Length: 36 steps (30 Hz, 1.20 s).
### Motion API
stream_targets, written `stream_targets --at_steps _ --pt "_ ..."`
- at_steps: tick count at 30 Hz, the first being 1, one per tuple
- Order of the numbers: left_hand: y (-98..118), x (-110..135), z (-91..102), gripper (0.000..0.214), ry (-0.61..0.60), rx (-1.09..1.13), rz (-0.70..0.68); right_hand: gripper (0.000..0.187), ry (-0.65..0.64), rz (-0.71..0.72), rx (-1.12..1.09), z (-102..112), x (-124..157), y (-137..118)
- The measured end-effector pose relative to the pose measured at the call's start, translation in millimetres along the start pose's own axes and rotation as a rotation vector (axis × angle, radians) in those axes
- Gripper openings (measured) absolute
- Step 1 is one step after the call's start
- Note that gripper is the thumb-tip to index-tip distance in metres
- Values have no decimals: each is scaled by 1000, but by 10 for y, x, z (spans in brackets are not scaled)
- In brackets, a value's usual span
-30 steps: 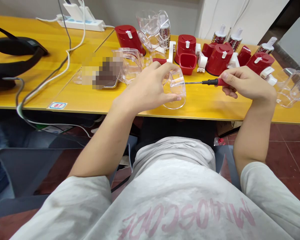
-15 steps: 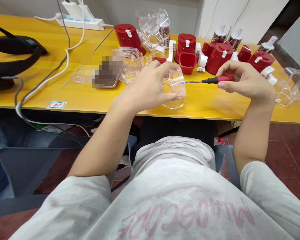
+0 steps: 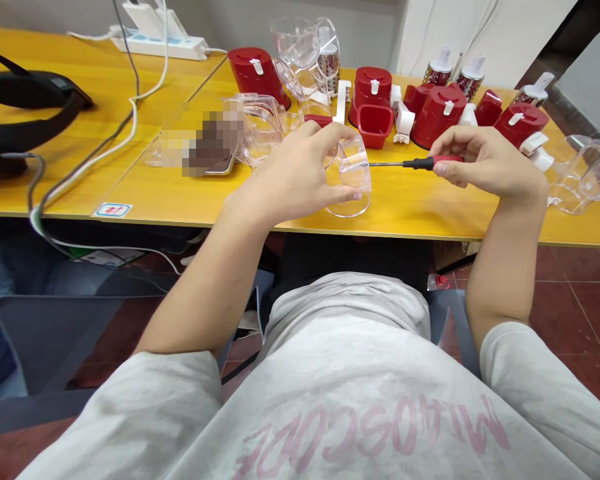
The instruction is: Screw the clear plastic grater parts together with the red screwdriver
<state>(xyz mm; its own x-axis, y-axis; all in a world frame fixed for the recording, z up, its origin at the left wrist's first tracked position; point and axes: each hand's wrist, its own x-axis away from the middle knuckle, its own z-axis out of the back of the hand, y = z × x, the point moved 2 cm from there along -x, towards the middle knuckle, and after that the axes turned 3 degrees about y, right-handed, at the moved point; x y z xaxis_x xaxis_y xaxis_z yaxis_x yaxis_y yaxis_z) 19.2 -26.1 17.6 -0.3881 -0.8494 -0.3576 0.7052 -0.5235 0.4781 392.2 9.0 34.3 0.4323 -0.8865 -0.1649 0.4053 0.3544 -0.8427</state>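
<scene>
My left hand is closed around a clear plastic housing, holding it on its side above the table near the front edge. My right hand grips the red-and-black handle of a screwdriver between thumb and fingers. The screwdriver lies level, its shaft pointing left, and the tip reaches the clear part between my left thumb and fingers. Whether a screw sits at the tip is too small to make out. Part of the clear housing is hidden behind my left hand.
Red bases with white clips stand along the back, with a small red tray and grater drums among them. More clear housings lie at the right. A power strip, cables and a black headset occupy the left.
My right hand and the screwdriver handle have shifted very slightly left. The clear housing and my left hand stay in place.
</scene>
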Motion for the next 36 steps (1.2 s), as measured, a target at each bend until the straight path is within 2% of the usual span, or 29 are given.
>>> stream_targets --at_steps 4,7,12,18,22,28,32,36 --pt "3 -3 -4 81 4 16 6 52 91 42 -94 -38 16 -47" --pt "6 -9 -12 87 0 42 14 52 92 47 -155 -60 35 -64" --pt "12 -11 -17 87 11 40 21 48 141 80 -111 -48 45 -70" --pt "18 0 -9 79 10 6 11 63 114 26 -134 -117 -51 -45" --pt "32 0 0 82 8 3 11 58 106 33 -196 -127 -71 12" --pt "62 -5 7 88 -14 29 27 53 142 108 -166 -66 0 16" --pt "66 -1 7 91 -16 24 36 50 88 84 -111 -103 -30 -51" --pt "51 -5 2 90 -26 34 35 58 78 72 23 -111 -24 -120"
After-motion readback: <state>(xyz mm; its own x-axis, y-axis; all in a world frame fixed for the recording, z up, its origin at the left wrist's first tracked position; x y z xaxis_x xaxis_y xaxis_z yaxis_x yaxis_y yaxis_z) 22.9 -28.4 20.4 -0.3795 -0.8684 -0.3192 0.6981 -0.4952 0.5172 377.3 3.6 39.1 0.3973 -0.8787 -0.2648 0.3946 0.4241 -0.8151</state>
